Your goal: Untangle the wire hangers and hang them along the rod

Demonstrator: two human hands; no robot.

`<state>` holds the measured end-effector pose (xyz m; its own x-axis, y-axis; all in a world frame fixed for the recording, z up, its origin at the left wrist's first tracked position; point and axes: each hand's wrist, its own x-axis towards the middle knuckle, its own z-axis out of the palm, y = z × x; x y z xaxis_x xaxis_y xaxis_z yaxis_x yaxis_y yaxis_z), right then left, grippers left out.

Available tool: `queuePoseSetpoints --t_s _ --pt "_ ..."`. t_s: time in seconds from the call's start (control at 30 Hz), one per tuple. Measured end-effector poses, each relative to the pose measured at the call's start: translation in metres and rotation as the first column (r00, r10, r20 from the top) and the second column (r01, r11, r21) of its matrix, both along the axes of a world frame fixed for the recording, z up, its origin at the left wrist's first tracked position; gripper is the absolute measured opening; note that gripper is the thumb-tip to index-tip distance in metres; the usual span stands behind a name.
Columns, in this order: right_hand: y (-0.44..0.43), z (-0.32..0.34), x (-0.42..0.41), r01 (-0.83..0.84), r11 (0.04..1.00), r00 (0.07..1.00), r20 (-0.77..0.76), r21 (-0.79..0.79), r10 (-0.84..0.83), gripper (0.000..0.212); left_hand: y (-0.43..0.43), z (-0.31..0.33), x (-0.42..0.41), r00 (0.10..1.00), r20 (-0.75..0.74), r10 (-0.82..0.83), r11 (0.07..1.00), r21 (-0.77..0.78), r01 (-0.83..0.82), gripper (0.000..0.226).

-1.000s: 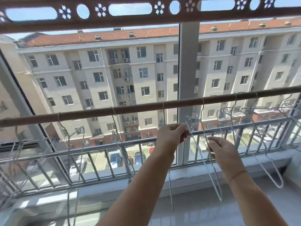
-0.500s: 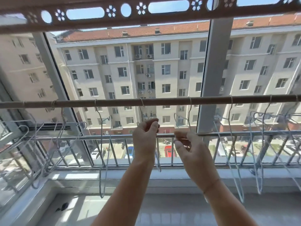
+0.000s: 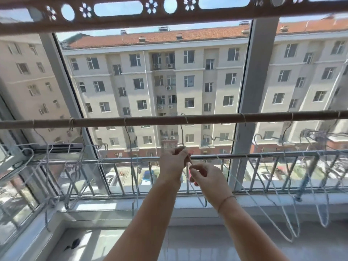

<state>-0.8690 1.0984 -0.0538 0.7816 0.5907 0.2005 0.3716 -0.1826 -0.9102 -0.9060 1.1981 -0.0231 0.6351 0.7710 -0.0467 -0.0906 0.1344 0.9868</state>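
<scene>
1. A glazed balcony faces an apartment block; a brown rod runs across the window above a metal railing.
2. Just below the rod's middle, the left hand is closed in a pinch on the neck of a pale wire hanger, whose hook sits over the rod, probably to steady it.
3. The right hand, just below the left, pinches the same wire (likely teasing its loop free).
4. Other hangers dangle along the rod on both sides.
</scene>
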Motion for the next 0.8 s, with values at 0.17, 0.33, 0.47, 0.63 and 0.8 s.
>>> queuePoseSetpoints --t_s 0.17,0.33,0.47,0.63,0.8 --pt "0.031 0.007 0.000 0.070 0.989 0.996 -0.071 0.126 -0.062 0.011 0.028 0.013 0.013 0.998 0.042 -0.055 0.998 -0.023 0.056 0.009" --pt "0.053 0.012 0.007 0.133 0.977 0.982 -0.156 0.167 -0.107 0.017 0.046 0.015 0.029 0.997 -0.001 -0.075 0.997 -0.010 0.075 0.009" --pt "0.051 -0.003 0.005 0.194 0.972 0.963 -0.216 0.135 -0.162 0.025 0.045 -0.007 0.033 0.994 -0.074 -0.081 0.995 -0.069 0.076 0.011" --pt "0.032 -0.028 0.012 0.256 0.966 0.959 -0.137 0.039 -0.249 0.020 0.033 -0.046 0.019 0.978 -0.175 -0.114 0.993 -0.061 0.105 0.022" --pt "0.014 -0.038 0.015 0.265 0.958 0.957 0.149 -0.107 -0.248 0.029 0.019 -0.071 -0.001 0.947 -0.284 -0.151 0.986 0.029 0.165 0.020"
